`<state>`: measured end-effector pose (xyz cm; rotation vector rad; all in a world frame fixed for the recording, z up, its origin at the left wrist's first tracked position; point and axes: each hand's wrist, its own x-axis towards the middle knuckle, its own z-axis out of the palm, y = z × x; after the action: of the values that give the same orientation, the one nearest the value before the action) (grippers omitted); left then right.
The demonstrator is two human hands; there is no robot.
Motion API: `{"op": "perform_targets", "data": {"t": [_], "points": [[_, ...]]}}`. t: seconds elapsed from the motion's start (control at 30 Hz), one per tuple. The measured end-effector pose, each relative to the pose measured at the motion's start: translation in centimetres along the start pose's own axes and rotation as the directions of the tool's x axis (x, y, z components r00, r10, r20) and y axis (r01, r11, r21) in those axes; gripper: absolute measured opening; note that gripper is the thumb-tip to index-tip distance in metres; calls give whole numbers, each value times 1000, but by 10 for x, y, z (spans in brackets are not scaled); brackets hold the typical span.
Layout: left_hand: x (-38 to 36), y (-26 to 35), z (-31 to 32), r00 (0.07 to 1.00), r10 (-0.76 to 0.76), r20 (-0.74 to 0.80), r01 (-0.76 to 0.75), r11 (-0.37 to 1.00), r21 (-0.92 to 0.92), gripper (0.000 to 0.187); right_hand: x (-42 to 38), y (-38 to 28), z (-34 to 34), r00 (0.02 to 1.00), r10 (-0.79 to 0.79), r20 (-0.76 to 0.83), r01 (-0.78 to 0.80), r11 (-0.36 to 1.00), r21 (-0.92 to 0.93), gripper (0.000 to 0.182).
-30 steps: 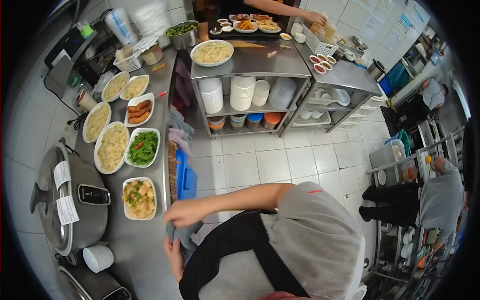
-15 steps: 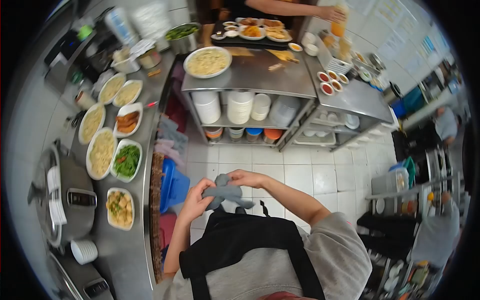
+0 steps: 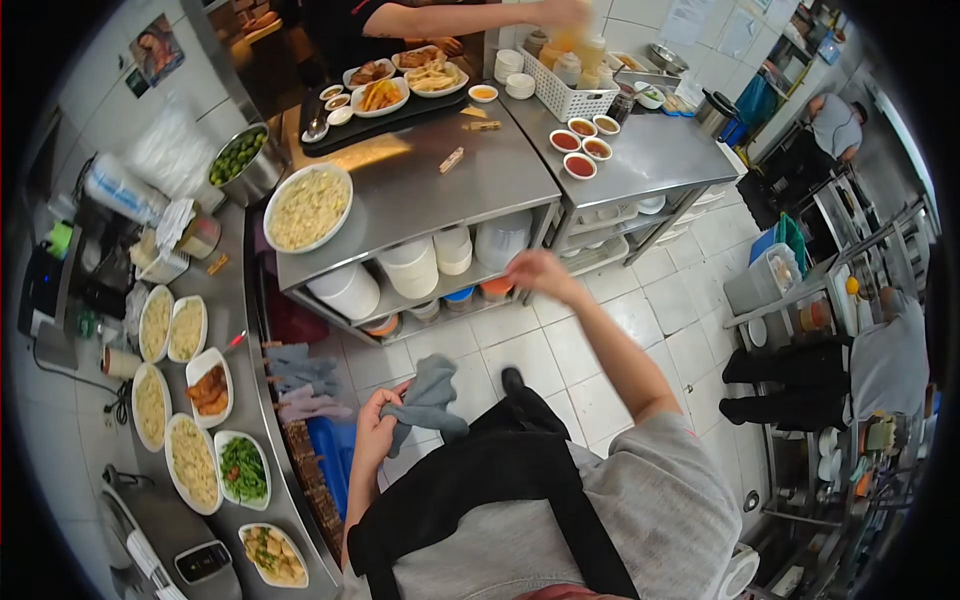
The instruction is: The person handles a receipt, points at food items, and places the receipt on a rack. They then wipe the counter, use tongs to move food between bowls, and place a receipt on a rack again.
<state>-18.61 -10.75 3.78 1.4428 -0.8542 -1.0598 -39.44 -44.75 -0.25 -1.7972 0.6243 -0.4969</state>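
Left grip curled, right grip blurred, right arm outstretched.

A pale tiled floor stretches in front of shiny metal counters near white-tiled walls.

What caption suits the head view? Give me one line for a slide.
Left hand holding a grey cloth, right hand held out apart from it, beside a counter with filled dishes.
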Motion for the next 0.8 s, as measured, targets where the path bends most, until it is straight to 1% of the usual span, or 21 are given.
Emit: {"op": "perform_targets", "data": {"t": [0.03,0.07,0.1,0.13,0.2,0.23,0.27,0.3,0.33,0.37,0.4,0.43,0.47,0.5,0.53,0.6,0.63,0.73,0.8], "points": [[15,1,1,1000,19,-1,-18,1000,5,25,14,-2,-41,992,17,-127,-27,996,-82,14],[31,2,3,999,37,-4,-37,999,8,25,30,1,-82,954,-39,-296,38,999,-9,15],[47,2,4,999,40,-3,-40,999,7,25,49,9,-127,894,-25,-447,12,999,-33,18],[62,2,6,1000,29,-7,-29,999,25,26,72,24,-178,834,-141,-534,-86,922,-377,21],[92,3,16,999,20,-27,-19,999,34,26,104,14,-246,760,-168,-628,-241,825,-512,32],[107,5,23,999,11,-30,-10,999,32,26,121,23,-277,770,-177,-613,-226,823,-521,32],[121,9,30,999,2,-42,0,1000,31,27,142,41,-306,771,-241,-589,-246,740,-625,40],[133,15,37,999,13,-50,-9,997,77,26,163,62,-331,778,-298,-553,-260,648,-716,47],[144,16,45,995,11,-97,-4,998,69,26,181,88,-349,773,-286,-567,-286,641,-713,52],[153,16,50,994,-12,-110,18,998,56,25,201,106,-361,771,-285,-569,-291,637,-713,58],[160,17,54,992,-36,-122,41,998,44,24,213,112,-372,859,-132,-494,-275,695,-665,60],[166,18,58,984,-36,-177,44,998,41,24,221,122,-376,865,-81,-495,-315,680,-662,62],[171,20,64,982,-49,-184,49,999,-5,24,229,134,-382,873,-64,-483,-318,678,-663,63],[177,22,69,982,-61,-179,52,997,-53,25,232,146,-386,863,-131,-488,-282,676,-680,62],[182,23,72,978,-72,-195,62,996,-58,25,230,139,-384,873,-118,-474,-264,704,-660,61],[191,25,76,971,-111,-211,90,990,-108,25,228,135,-384,867,-166,-469,-217,721,-658,61],[196,26,76,969,-121,-216,99,989,-111,25,223,132,-385,872,-158,-463,-218,722,-656,61],[212,30,73,973,-122,-197,105,990,-92,26,206,89,-375,860,-108,-498,-273,728,-629,59],[221,34,68,982,-88,-168,79,995,-57,25,192,52,-368,889,-62,-454,-278,715,-642,58]]}}
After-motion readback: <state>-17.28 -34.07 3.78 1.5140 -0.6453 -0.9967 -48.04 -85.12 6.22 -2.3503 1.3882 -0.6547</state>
